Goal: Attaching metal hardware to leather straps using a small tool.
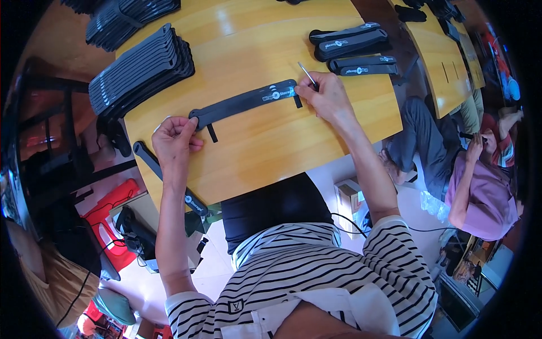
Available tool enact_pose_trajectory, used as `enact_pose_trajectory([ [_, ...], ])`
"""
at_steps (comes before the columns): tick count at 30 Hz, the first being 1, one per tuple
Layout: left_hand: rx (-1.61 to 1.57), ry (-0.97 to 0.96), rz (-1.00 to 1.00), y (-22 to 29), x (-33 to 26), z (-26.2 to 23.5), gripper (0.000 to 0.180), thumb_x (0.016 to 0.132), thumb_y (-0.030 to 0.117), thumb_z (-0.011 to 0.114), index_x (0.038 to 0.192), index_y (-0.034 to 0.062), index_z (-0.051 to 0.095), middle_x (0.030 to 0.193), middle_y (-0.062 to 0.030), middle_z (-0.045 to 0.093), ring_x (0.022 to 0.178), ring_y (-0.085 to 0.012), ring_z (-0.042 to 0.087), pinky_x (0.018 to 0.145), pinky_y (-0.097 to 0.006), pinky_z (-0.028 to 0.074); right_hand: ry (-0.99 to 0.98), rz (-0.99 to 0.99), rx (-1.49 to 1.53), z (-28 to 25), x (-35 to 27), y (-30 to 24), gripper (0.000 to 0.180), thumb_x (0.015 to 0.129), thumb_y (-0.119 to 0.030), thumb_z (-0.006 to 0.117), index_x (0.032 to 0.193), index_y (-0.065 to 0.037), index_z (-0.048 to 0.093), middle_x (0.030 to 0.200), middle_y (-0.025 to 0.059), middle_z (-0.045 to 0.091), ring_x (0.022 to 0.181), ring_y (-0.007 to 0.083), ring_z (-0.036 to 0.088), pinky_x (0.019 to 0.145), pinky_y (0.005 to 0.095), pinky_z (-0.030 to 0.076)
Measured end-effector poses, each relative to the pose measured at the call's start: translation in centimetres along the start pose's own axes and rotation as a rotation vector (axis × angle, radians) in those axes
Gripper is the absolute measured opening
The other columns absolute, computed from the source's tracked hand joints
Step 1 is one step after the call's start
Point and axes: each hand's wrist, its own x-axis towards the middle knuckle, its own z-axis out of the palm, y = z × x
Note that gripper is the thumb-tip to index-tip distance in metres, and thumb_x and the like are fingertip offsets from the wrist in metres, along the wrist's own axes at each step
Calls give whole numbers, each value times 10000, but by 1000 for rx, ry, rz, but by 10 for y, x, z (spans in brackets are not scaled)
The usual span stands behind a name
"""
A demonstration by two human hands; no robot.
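My left hand (174,138) is closed in a narrow pinch, thumb against fingers, on the near-left end of a black strap (243,103) with pale print. The strap stretches between my two hands, rising a little toward the right one. My right hand (324,96) grips a slim metal tool (307,74), its tip pointing up and away from me, while its fingertips meet the strap's other end; I cannot tell whether they pinch it too. Two short dark tabs (212,133) hang below the strap, one just beside each hand. Under it all lies the wooden table (259,150). Beyond my left grip sits a thick strap stack (138,73), with a banded bundle (121,25) farther off. Beyond my right grip lie smaller strap piles (353,43). A loose strap (149,159) runs beneath my left forearm along the table's edge.
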Motion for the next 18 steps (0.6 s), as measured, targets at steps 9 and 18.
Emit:
enact_pose_trajectory([
  [9, 20, 0, 25, -2, 1, -1, 120, 803, 86, 653, 787, -5, 576, 626, -34, 579, 448, -77, 544, 413, -173, 434, 34, -15, -68, 1, -1, -3, 141, 731, -133, 634, 693, 3, 619, 534, 104, 554, 500, 185, 546, 514, 319, 423],
  [18, 59, 11, 20, 1, 0, 0, 117, 804, 83, 645, 780, -7, 575, 615, -33, 573, 448, -84, 544, 412, -180, 433, 51, -55, -129, 3, -1, -1, 146, 722, -150, 632, 696, -6, 627, 578, 131, 588, 569, 251, 593, 580, 346, 456],
])
